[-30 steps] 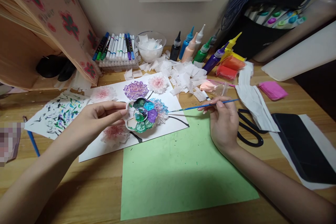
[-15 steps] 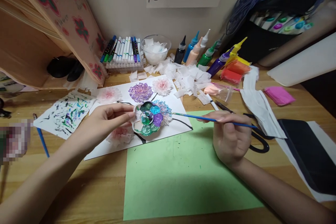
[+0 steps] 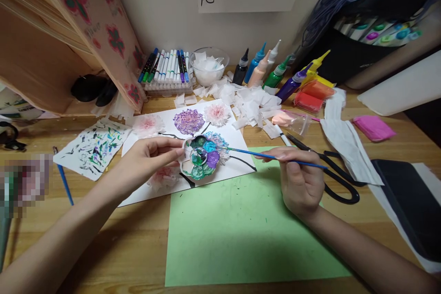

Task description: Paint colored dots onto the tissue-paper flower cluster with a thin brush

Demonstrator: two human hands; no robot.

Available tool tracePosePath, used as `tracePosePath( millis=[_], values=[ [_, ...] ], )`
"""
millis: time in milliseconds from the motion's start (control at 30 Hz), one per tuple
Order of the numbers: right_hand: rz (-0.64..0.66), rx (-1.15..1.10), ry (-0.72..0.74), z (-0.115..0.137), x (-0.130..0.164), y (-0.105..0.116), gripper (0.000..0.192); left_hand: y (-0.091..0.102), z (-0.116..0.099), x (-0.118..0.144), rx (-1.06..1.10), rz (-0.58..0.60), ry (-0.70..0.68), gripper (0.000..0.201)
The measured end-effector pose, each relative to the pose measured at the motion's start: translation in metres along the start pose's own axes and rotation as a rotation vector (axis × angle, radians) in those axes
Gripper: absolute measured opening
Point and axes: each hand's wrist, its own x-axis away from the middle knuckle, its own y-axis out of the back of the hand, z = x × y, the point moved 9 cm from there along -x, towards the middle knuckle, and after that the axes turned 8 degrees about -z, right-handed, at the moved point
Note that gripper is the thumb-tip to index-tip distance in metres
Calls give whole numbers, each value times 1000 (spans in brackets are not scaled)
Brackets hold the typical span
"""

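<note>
Loose brush: one, blue handle (image 3: pixel 64 179), lying on the wood-grain worktop (image 3: pixel 113 243).
Spattered paper: one white piece (image 3: pixel 93 149), flecked green, black, blue, purple.
Painted panel: one, pale pink (image 3: pixel 103 32), red-and-green flowers down its face.
Left hand (image 3: pixel 153 156): thumb and fingers pinching the palette's left rim; forearm crosses a corner of the flower sheet.
Markers: one rack (image 3: pixel 165 66), a row laid on top, too close-packed to count surely.
Palette: one, flower-shaped (image 3: pixel 200 158), rounded wells, wet-looking green, blue and purple paint; held above the flower sheet, blocking part of it.
Flower sheet: one, white (image 3: pixel 237 147), five ruffled blooms: three pink, one purple, one blue-and-pink half behind the palette; black painted stems.
Bowl: one, clear, round (image 3: pixel 209 64), filled with white scraps.
Green sheet: one, flat (image 3: pixel 220 239), few dark specks.
Scraps: one heap, thin, white, squarish (image 3: pixel 248 101); too many to count.
Held brush: one, slim, blue (image 3: pixel 255 152), tip at the palette's blue well; contact with paint cannot be told.
Bottles: seven clear to see (image 3: pixel 275 75), nozzle-tipped; a greyish eighth mostly hidden behind.
Right hand (image 3: pixel 301 181): fingers closed round the brush handle, partly in front of the scissors.
Scissors: one pair, black loops (image 3: pixel 344 190).
White strip: one, creased (image 3: pixel 347 142), lying across one scissor loop's far side.
Pink packet: one, soft-edged (image 3: pixel 375 127).
Black slab: one, flat, rounded corners (image 3: pixel 406 206).
</note>
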Motion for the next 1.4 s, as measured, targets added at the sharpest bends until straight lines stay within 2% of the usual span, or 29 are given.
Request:
tracePosePath(
  millis=[100, 233, 333, 400, 467, 533, 700, 833, 933, 1067, 1133, 1200, 1300, 1367, 1400],
  values=[
    [-145, -37, -69, -6, -6, 12, 8, 12, 2, -3, -13, -48, 0, 38],
    [-329, -89, -221, -27, -16, 29, 7, 27, 2, -3, 46, -88, 20, 37],
    [-425, -120, -217, -29, -29, 44, 7, 24, -7, -6, 88, -83, 17, 35],
    [-482, -139, -170, -20, -38, 56, 8, 6, -19, -13, 81, -9, -9, 34],
    [-551, -150, -112, -9, -44, 70, 9, -24, -35, -24, 59, 116, -33, 34],
    [-612, -153, -52, 3, -46, 85, 9, -61, -53, -35, 43, 290, -62, 33],
    [-678, -124, -10, 11, -39, 116, 9, -133, -93, -57, -19, 514, -160, 21],
    [-721, -153, 12, 15, -38, 131, 11, -176, -95, -61, -155, 653, -186, 13],
    [-723, -193, -4, 18, -40, 132, 9, -191, -88, -71, -283, 672, -202, 21],
    [-691, -214, -30, 22, -39, 124, 8, -192, -97, -88, -400, 633, -269, 28],
    [-665, -210, -32, 23, -36, 118, 8, -183, -111, -90, -434, 576, -334, 25],
    [-625, -192, -45, 21, -31, 111, 9, -166, -124, -79, -459, 474, -422, 19],
    [-545, -126, -71, 14, -17, 96, 11, -137, -127, -35, -483, 259, -594, 29],
    [-446, -30, -33, 13, -8, 81, 12, -127, -108, 8, -508, 177, -681, 35],
    [-369, 30, 18, 15, -4, 72, 12, -128, -93, 29, -521, 179, -714, 34]
  ],
)
